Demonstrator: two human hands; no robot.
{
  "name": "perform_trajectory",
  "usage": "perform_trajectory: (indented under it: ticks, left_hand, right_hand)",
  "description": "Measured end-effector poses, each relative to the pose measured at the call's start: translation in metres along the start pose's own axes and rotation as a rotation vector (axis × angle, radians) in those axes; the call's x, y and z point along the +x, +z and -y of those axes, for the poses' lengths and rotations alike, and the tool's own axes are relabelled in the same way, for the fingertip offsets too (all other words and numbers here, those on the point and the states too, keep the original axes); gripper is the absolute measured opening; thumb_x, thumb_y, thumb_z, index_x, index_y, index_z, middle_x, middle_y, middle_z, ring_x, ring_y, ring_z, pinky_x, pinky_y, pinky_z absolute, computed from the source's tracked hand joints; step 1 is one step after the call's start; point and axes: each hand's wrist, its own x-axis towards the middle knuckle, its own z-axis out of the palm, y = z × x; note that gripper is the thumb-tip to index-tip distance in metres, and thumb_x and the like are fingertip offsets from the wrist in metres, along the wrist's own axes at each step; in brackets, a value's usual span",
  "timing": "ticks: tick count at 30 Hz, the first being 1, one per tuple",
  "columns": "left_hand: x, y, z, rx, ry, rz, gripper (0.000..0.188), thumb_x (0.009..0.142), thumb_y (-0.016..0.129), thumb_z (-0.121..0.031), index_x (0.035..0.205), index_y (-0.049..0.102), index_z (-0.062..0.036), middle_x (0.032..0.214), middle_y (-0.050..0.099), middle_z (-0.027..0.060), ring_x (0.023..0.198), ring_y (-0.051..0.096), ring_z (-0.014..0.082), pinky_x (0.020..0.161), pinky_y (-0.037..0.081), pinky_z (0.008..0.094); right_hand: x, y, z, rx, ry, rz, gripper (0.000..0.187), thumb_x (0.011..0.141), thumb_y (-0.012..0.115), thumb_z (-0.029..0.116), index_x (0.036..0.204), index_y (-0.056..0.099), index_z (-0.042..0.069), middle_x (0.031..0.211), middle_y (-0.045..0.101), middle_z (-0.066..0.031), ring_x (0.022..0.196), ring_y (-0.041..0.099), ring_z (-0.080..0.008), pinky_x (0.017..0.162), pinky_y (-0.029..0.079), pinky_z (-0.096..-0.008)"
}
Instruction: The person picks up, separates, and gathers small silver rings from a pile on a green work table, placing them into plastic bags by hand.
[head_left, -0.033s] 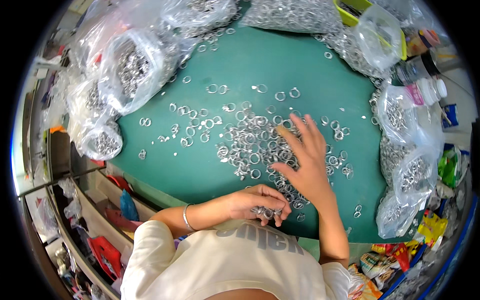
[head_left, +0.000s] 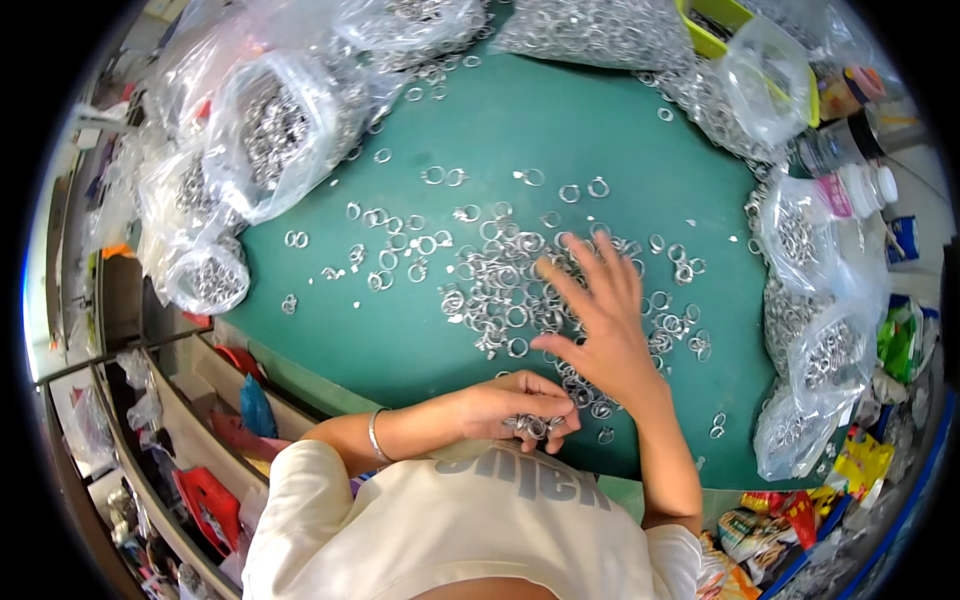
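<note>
Right hand (head_left: 612, 325), fingers spread, shifts leftward over the ring pile (head_left: 497, 285), uncovering its right; left hand (head_left: 510, 398), nearside, curls round loose rings (head_left: 532, 427).

Bright light covers the green tabletop (head_left: 620, 110) and glares off the clear plastic bags (head_left: 222, 150); I see the right hand (head_left: 603, 325) smeared, the left hand (head_left: 518, 402) crisper, and shelving (head_left: 170, 395) curving toward blackness.

There are countless rings (head_left: 512, 288), one bracelet (head_left: 373, 436), one tabletop (head_left: 570, 125) and one yellow-green bin (head_left: 704, 42).
</note>
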Motion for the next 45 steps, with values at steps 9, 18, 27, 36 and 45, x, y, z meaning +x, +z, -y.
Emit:
perform_trajectory:
  ticks: [9,18,27,36,45]
  left_hand:
    - [-0.041,-0.036,0.013,0.793,0.75,-0.529,0.014,0.089,0.061,-0.01,0.092,0.07,-0.0005,0.071,0.064,0.0038,0.05,0.051,0.0095,0.046,0.038,0.0286]
    - [-0.055,-0.055,-0.027,1.644,0.804,-1.09,0.031,0.078,0.064,-0.007,0.109,0.065,-0.0105,0.08,0.063,0.0095,0.06,0.061,0.0313,0.053,0.051,0.039]
    - [-0.104,-0.068,-0.029,1.419,0.718,-1.252,0.024,0.081,0.061,-0.005,0.104,0.065,-0.0054,0.077,0.064,0.0087,0.054,0.059,0.0253,0.047,0.046,0.0344]
    - [-0.103,-0.074,-0.017,-0.429,0.661,-0.378,0.025,0.096,0.051,-0.025,0.095,0.063,-0.0033,0.085,0.061,0.0061,0.072,0.059,0.0151,0.059,0.046,0.0278]
    - [-0.042,-0.015,-0.007,0.646,1.386,-0.831,0.024,0.093,0.049,-0.017,0.103,0.064,-0.0008,0.112,0.059,0.0137,0.107,0.054,0.0283,0.096,0.04,0.0373]
  right_hand:
    - [-0.022,0.0,-0.013,-0.315,-0.08,-0.007,0.035,0.067,0.073,0.009,0.1,0.061,0.007,0.11,0.054,-0.0066,0.11,0.049,-0.0282,0.096,0.034,-0.0467]
    - [0.039,0.044,0.036,-0.209,-0.01,-0.005,0.054,0.072,0.074,0.017,0.121,0.054,0.007,0.123,0.05,-0.0113,0.121,0.042,-0.0336,0.102,0.029,-0.0515]
    - [0.027,0.041,0.032,-0.18,-0.048,0.093,0.036,0.074,0.07,0.006,0.108,0.06,0.004,0.113,0.056,-0.0103,0.113,0.05,-0.0313,0.096,0.036,-0.0449]
    - [0.022,0.09,0.074,0.787,0.271,-0.01,0.037,0.092,0.056,0.016,0.125,0.051,0.001,0.129,0.051,-0.0127,0.122,0.046,-0.0253,0.102,0.035,-0.0394]
    - [0.027,0.115,0.114,1.591,0.651,-0.294,0.051,0.101,0.025,0.036,0.141,0.031,0.005,0.14,0.039,-0.0123,0.131,0.037,-0.0281,0.11,0.029,-0.0416]
